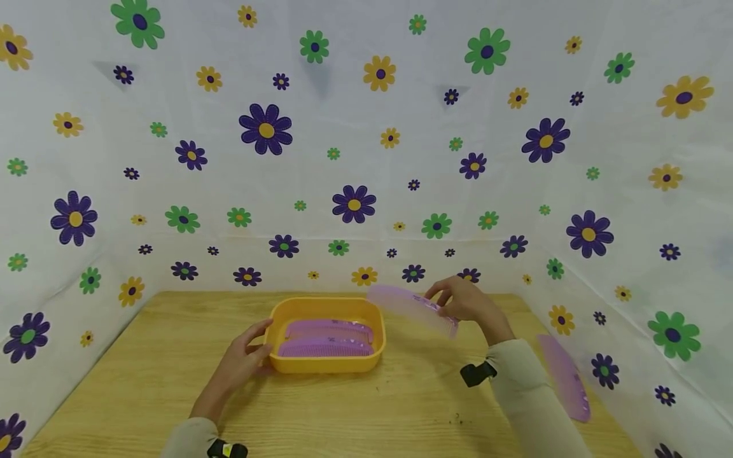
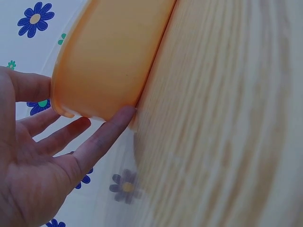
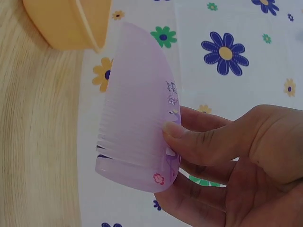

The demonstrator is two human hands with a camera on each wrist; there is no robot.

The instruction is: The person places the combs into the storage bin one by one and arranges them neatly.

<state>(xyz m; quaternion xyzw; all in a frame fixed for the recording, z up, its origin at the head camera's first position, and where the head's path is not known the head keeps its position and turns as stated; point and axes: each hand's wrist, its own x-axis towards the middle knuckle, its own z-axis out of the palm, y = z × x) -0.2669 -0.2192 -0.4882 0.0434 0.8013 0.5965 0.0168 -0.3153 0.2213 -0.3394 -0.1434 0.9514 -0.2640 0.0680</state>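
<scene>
My right hand point(image 1: 466, 300) pinches a translucent purple comb point(image 3: 137, 104) near one end, thumb on its printed spine. The comb is raised beside the right end of a yellow plastic basin point(image 1: 326, 365), its far tip close to the rim. Two more purple combs lie in the basin, one comb point(image 1: 329, 329) behind the other comb point(image 1: 326, 347), with their teeth toward me. At the basin's left end my left hand point(image 1: 240, 356) holds the wall and rim. In the left wrist view, the fingers point(image 2: 106, 139) touch its outside, one fingertip low near the tabletop.
Another purple comb point(image 1: 565, 378) lies at the table's right edge, beside my right forearm. The wooden table point(image 1: 355, 420) is bordered by a white cloth point(image 1: 366, 172) with printed flowers at the back and sides. Small dark specks point(image 1: 456, 420) mark the tabletop.
</scene>
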